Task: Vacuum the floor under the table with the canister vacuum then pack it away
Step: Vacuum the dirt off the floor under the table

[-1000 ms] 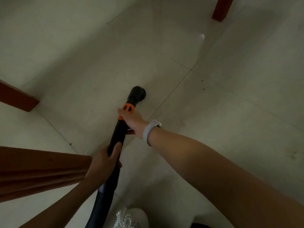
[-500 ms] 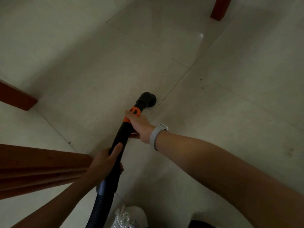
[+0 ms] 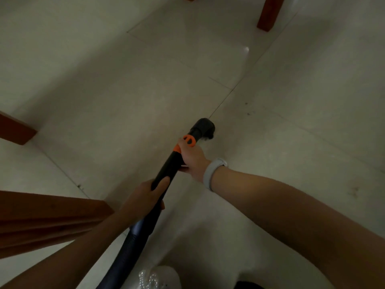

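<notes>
Item: canister vacuum wand (image 3: 166, 172), black, orange collar (image 3: 188, 140) near the head.

Position: long axis runs from my lap, lower left, up and to the right; nozzle (image 3: 205, 128) down on the pale tiled floor (image 3: 104, 90), touching a grout line.

Right hand (image 3: 192, 159): forward on the wand, just behind the orange collar, fingers curled round the tube; nearer the nozzle, so it steers.

Left hand (image 3: 145, 195): further back, fingers wrapped round the wand where it meets the ribbed hose (image 3: 125, 253); it pushes.

Ahead: dark specks (image 3: 248, 109) lie beyond the nozzle, up and right, roughly along the wand's own axis. My judgement: a straight push forward reaches them.

Surroundings: desk legs (image 3: 267, 15) at the far right and at the left edge; wooden rail (image 3: 41, 217) beside my left arm.
</notes>
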Demonstrator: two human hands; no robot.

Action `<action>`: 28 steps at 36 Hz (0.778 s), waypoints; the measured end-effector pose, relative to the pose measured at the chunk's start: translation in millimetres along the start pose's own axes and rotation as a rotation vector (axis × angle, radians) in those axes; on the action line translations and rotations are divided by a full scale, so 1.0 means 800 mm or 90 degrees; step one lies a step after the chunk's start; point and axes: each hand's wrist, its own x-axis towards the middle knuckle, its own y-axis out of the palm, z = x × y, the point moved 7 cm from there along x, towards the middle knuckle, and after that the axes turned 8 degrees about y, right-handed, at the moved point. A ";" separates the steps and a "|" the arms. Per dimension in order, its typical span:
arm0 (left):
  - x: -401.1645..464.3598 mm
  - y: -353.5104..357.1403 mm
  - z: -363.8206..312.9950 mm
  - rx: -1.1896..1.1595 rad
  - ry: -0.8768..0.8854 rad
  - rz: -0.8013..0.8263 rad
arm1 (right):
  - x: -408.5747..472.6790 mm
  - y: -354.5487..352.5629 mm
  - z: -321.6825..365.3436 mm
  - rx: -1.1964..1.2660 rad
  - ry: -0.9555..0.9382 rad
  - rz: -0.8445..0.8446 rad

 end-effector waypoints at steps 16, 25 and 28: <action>0.068 0.086 -0.103 -0.049 0.089 0.047 | 0.031 -0.138 0.060 0.083 -0.043 -0.157; 0.092 0.084 -0.108 -0.106 0.043 -0.006 | 0.058 -0.127 0.089 0.044 -0.051 -0.134; 0.106 0.080 -0.121 -0.111 0.059 0.006 | 0.064 -0.131 0.105 0.054 -0.067 -0.134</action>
